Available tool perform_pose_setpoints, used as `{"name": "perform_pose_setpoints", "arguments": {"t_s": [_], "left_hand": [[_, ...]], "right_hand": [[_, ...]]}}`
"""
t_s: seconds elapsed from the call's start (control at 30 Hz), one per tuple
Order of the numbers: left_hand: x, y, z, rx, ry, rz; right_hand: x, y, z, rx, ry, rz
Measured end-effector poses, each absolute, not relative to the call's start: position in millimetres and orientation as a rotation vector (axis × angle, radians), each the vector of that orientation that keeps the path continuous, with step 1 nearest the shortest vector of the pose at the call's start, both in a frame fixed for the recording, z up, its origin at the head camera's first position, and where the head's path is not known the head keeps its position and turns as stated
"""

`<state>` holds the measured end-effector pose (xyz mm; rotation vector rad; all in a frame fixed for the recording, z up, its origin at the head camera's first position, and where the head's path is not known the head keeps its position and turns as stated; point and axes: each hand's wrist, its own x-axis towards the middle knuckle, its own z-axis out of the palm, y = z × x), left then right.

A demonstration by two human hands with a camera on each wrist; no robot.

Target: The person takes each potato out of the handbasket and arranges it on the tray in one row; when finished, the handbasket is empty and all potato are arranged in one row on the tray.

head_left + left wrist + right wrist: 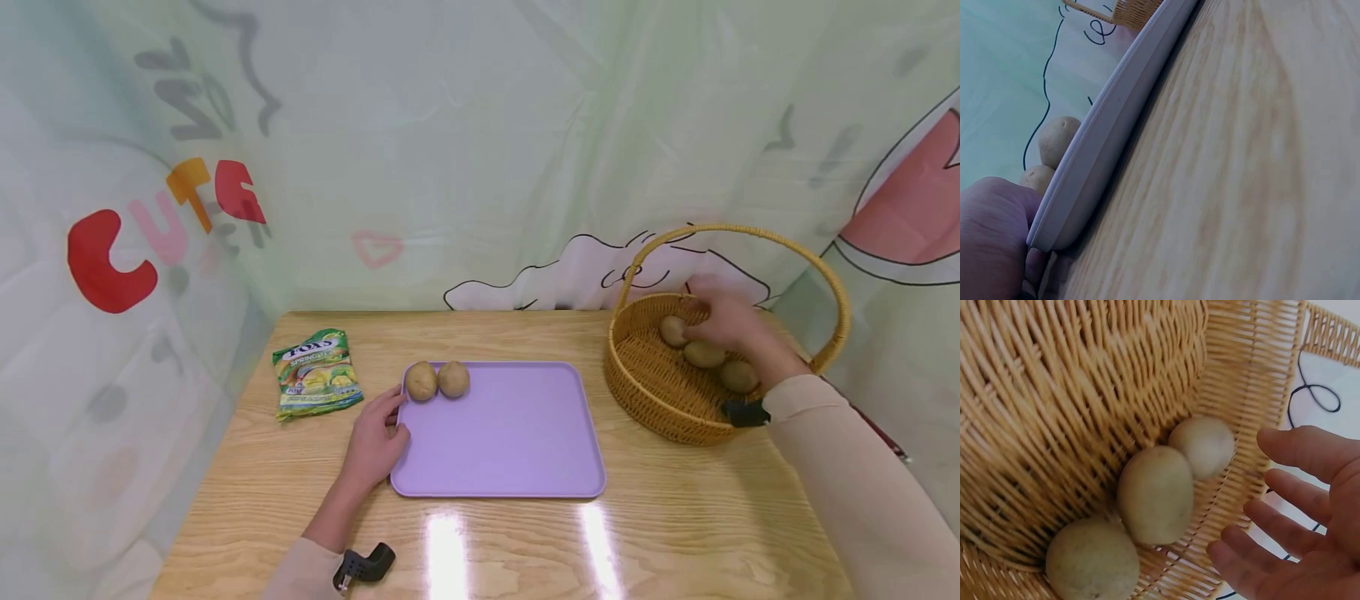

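**Risk check: right hand over the basket, left hand at the tray**

I see the light wooden table (675,533) carrying everything. The flat lilac plastic tray (502,442) lies just right of my left hand (375,442), whose relaxed fingers rest against the tray's near-left edge without gripping it. If that hand pushes, I judge the tray could slide on the glossy wood.

The round woven wicker basket with a hoop handle (652,392) sits under my right hand (1310,519), fingers spread apart and holding nothing. A careless lift could snag the handle and tip the basket.

Three brown-green kiwifruit in the basket (1155,494) lie touching one another just left of the right fingertips. They are round; a loose grasp could drop one.

Two kiwifruit on the tray (437,380) sit beyond the left fingers, free to roll.
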<state>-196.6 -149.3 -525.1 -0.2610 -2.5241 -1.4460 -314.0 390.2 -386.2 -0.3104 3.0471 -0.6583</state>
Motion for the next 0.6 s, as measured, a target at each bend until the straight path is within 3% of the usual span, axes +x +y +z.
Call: {"name": "perform_pose_setpoints", "arguments": {"t_s": [0.43,0.6], "left_hand": [[-196.3,-147.3,-523.1,-0.243,-2.529,-1.462],[-195.5,-148.1,-523.5,-0.241,-2.528,-1.458]], "right_hand": [[-306.6,411.4,-387.6,-0.069,2.829,-0.505],[-310.8,410.3,-388.8,-0.162,2.827,-0.421]]}}
